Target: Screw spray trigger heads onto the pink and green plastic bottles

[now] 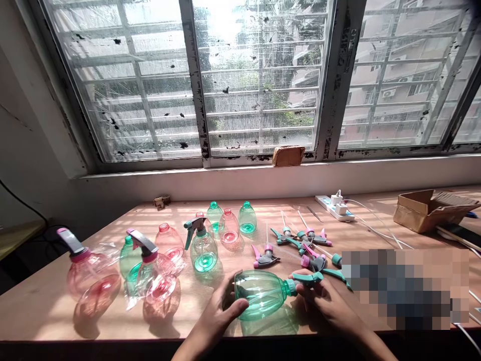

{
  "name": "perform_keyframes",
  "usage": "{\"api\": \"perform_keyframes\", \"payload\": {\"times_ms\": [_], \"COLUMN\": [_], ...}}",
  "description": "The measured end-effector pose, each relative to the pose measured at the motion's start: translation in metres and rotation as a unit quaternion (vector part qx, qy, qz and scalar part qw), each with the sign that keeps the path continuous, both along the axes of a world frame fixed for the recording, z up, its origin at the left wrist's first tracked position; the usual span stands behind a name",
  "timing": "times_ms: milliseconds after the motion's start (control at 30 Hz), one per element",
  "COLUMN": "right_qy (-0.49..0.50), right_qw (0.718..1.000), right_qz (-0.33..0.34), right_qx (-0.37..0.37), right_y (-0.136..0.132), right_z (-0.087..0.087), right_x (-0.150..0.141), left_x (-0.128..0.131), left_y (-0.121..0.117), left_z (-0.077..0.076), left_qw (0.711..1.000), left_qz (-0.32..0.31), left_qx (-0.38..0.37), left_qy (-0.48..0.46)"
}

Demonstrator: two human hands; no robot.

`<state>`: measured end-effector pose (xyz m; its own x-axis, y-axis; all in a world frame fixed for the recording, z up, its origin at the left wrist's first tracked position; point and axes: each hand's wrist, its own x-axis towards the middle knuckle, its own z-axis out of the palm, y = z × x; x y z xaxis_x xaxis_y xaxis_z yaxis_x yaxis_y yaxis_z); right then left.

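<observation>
A clear green plastic bottle (263, 296) lies on its side near the front edge of the wooden table (45, 306). My left hand (221, 311) wraps round its base, thumb over the side. My right hand (323, 301) is closed on the teal spray head (311, 278) at the bottle's neck. Loose pink, grey and teal spray heads (300, 245) with white tubes lie just behind my hands.
Finished pink and green spray bottles (150, 271) stand at the left, with capless bottles (229, 223) behind. A power strip (334, 205) and white cables lie at back right, beside a cardboard box (424, 208). A blurred patch covers the right front.
</observation>
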<state>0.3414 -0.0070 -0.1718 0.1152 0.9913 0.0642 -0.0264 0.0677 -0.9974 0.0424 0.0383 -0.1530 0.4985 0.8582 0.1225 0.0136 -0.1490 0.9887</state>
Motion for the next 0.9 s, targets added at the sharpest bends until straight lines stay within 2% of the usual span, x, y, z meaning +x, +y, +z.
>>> {"api": "perform_keyframes", "payload": {"times_ms": [233, 433, 500, 667, 767, 833, 900], "right_qy": [-0.007, 0.023, 0.014, 0.021, 0.053, 0.072, 0.059], "right_qw": [1.000, 1.000, 1.000, 0.999, 0.998, 0.997, 0.998], "right_qz": [-0.009, -0.005, -0.009, 0.024, 0.026, 0.016, 0.009], "right_qx": [0.006, 0.015, 0.019, 0.014, 0.003, 0.010, 0.018], "right_y": [0.008, 0.007, 0.006, 0.011, 0.018, 0.021, 0.022], "right_z": [-0.004, -0.003, -0.003, -0.006, -0.010, -0.011, -0.010], "right_x": [0.003, 0.003, 0.004, 0.007, 0.006, 0.006, 0.007], "left_x": [0.002, 0.002, 0.002, 0.005, 0.007, 0.006, 0.005], "left_y": [-0.003, -0.008, -0.008, -0.007, -0.005, -0.002, 0.000], "left_z": [-0.009, -0.010, -0.010, -0.010, -0.015, -0.022, -0.027], "left_qw": [0.998, 0.999, 0.997, 0.972, 0.954, 0.949, 0.960], "left_qz": [-0.024, -0.019, -0.017, 0.032, 0.071, 0.100, 0.124], "left_qx": [0.001, 0.039, 0.075, 0.217, 0.276, 0.285, 0.243], "left_qy": [-0.052, 0.003, 0.014, 0.080, 0.097, 0.091, 0.067]}}
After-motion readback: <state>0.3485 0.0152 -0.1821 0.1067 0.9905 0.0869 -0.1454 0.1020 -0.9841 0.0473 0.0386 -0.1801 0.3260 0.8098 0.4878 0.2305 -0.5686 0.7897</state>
